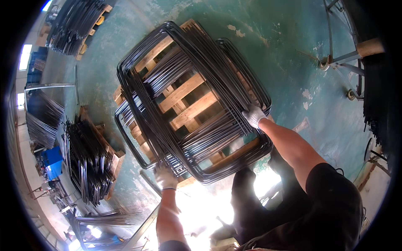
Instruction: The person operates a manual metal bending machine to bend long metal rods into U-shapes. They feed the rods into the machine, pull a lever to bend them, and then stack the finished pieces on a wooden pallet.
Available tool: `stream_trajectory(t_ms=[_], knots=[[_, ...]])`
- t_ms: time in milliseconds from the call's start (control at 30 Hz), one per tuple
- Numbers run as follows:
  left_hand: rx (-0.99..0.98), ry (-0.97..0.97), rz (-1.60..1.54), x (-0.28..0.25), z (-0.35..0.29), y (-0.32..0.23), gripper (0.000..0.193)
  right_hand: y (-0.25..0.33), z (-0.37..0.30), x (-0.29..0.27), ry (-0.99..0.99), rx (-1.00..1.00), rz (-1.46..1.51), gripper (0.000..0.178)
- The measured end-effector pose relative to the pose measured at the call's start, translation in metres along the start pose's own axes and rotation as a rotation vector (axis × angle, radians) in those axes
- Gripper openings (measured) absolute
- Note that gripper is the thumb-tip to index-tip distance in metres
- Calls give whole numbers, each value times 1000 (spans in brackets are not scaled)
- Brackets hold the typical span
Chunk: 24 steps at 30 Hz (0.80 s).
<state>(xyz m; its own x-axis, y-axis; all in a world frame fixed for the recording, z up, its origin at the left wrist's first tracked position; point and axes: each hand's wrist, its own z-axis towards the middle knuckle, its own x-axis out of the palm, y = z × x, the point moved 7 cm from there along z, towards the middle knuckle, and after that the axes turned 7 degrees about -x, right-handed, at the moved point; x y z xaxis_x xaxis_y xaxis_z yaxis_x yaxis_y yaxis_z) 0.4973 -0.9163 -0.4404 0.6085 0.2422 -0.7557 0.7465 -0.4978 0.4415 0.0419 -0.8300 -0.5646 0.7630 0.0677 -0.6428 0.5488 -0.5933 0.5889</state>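
A stack of dark, rounded rectangular metal tube frames (213, 58) lies over a wooden pallet (194, 109), several frames turned at different angles. My right hand (254, 116), in a pale work glove, is closed round tubes on the stack's right side. At the near left corner, my left hand (165, 175), gloved too, grips the tubing; glare and the glove partly hide its fingertips. Which single frame each hand holds is hard to make out. Bundled shiny tubes show inside the outer frames, with the pallet slats between them.
Bundles of dark rods (88, 163) rest on a pallet at the left, another tube stack (75, 27) at the far left. A wheeled metal rack (349, 67) stands at the right. The green floor (289, 46) is worn; strong glare falls near my legs.
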Motion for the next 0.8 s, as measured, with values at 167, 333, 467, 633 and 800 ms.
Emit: stream_trajectory(t_ms=[167, 333, 467, 633, 800], knots=[[221, -300, -623, 21, -62, -114, 29, -28, 13, 55, 103, 179, -94, 40], [293, 44, -1030, -50, -106, -206, 16, 5, -14, 22, 86, 231, -76, 39], [146, 224, -1160, -55, -127, -220, 20, 28, -68, -25, -159, 80, -125, 42], [204, 146, -1137, -62, -139, -204, 16, 41, -233, -161, -329, 26, -28, 48], [313, 154, -978, -134, -116, -196, 18, 22, -417, -392, -1047, 158, -179, 53]])
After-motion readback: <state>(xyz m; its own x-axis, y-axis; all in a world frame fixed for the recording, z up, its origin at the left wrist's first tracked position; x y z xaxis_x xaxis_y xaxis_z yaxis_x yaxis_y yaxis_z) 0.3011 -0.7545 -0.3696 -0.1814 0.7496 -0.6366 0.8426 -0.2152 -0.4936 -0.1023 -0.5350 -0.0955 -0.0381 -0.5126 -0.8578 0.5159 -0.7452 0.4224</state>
